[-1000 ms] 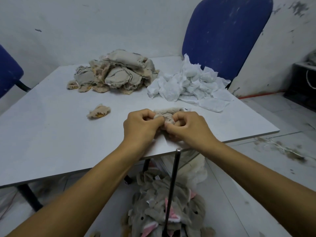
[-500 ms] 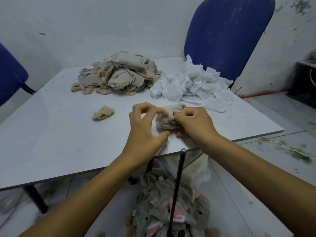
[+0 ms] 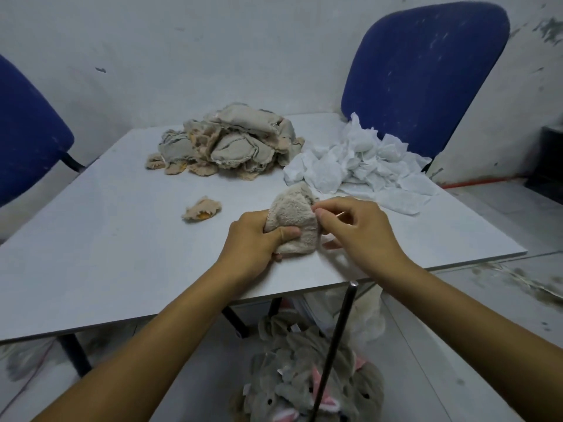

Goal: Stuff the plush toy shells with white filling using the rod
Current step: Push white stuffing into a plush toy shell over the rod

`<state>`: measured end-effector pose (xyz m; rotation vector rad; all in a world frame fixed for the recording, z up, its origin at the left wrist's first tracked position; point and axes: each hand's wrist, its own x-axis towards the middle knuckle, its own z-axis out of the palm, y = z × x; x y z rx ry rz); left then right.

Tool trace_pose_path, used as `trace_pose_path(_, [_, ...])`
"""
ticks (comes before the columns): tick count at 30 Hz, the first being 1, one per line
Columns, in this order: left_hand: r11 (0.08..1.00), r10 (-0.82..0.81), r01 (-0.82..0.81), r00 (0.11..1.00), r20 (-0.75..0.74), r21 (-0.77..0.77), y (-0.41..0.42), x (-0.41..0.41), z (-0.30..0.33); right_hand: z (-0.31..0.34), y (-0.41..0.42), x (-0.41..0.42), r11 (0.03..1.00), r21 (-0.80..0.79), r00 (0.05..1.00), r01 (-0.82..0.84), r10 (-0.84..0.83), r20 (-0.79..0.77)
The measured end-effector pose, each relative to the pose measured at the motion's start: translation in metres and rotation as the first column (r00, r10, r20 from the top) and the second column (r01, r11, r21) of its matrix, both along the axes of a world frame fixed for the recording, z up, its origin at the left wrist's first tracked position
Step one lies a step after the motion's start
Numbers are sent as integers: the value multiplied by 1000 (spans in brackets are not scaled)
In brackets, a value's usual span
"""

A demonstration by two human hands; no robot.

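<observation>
Dim, cool, even light with no glare. Soft shadows lie under the hands on the table (image 3: 91,239). Wide-angle bending bows the frame's edges; the forearms nearest the camera look slightly soft.

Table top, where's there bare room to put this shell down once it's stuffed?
The table is bare left of the left hand and the small scrap. There is also a bare strip along the near edge. The far side is crowded by the shell pile and the white filling.

Two blue fabric chairs (image 3: 423,74) (image 3: 27,132), one thin dark metal rod (image 3: 335,345), one white flat table (image 3: 106,254), two bare hands (image 3: 253,239) (image 3: 359,229).
</observation>
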<state>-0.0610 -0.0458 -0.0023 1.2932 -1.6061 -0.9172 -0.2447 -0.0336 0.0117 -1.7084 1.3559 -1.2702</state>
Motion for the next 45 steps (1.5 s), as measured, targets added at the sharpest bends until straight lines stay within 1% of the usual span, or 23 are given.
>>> trace_pose_path(3, [999,-49,49,999,20,-8,3,0,1,7,-3,-5,999,49,998,-18,21,-55])
trace_pose_path(6, [997,-54,54,998,13,-52,5,1,-2,12,-3,-9,992,59,953,-109,121,-276])
trace_pose_path(8, [996,-50,52,998,32,-78,6,1,-3,12,-1,-6,995,23,910,-98,99,-402])
trace_pose_path(11, [990,-56,72,990,132,-123,8,1,-4,10,1,1,998,-23,876,-59,40,-480])
trace_pose_path(13, [985,-48,72,987,151,-157,8,0,-5,11,1,-2,997,-43,875,-71,42,-483])
trace_pose_path(15, [984,-52,75,988,144,-161,8,1,-4,11,-1,-5,995,-14,927,-94,82,-367])
trace_pose_path(17, [985,-85,105,986,144,-135,6,3,-2,10,-4,-9,991,91,987,-99,110,-119])
trace_pose_path(20, [986,-82,99,988,133,-131,5,1,1,8,-6,-9,967,213,985,-140,115,127])
trace_pose_path(22, [986,-1,27,988,155,-163,3,4,3,9,-6,-8,979,166,979,-119,88,182])
trace_pose_path(24, [970,123,-72,969,215,-233,-1,13,7,15,-8,-12,996,84,955,-18,-8,297])
trace_pose_path(27, [877,390,-212,840,378,-432,-10,36,14,27,-15,-29,992,70,863,108,-128,488])
trace_pose_path(29, [786,523,-221,735,431,-577,-8,40,16,30,-17,-34,991,116,845,64,-116,522])
trace_pose_path(30, [754,541,-168,708,455,-635,-5,39,17,28,-17,-32,987,164,824,7,-99,559])
trace_pose_path(32, [741,429,90,700,571,-666,-1,33,15,22,-16,-25,954,278,747,-112,-104,657])
trace_pose_path(33, [783,271,231,708,651,-578,1,30,15,19,-15,-21,936,321,712,-145,-126,690])
trace_pose_path(34, [847,60,328,723,689,-418,3,27,17,16,-16,-18,923,348,687,-161,-148,712])
trace_pose_path(35, [892,-150,382,754,640,-241,5,25,21,14,-17,-15,917,358,666,-173,-159,729])
trace_pose_path(36, [897,-301,426,782,546,-117,6,23,23,13,-17,-14,919,353,665,-178,-152,731])
trace_pose_path(37, [887,-382,458,805,454,-67,6,19,25,12,-19,-14,928,332,692,-171,-126,710])
trace_pose_path(40, [906,-386,414,893,231,-87,2,4,28,13,-19,-14,959,220,809,-181,19,587])
trace_pose_path(41, [925,-344,370,912,224,-83,-1,0,29,14,-19,-12,962,192,832,-195,59,552])
trace_pose_path(44, [959,-215,270,886,411,-80,-10,-5,30,21,-17,-9,962,168,867,-217,111,485])
trace_pose_path(45, [963,-219,263,881,419,-50,-13,-5,30,24,-16,-8,956,182,864,-231,116,490])
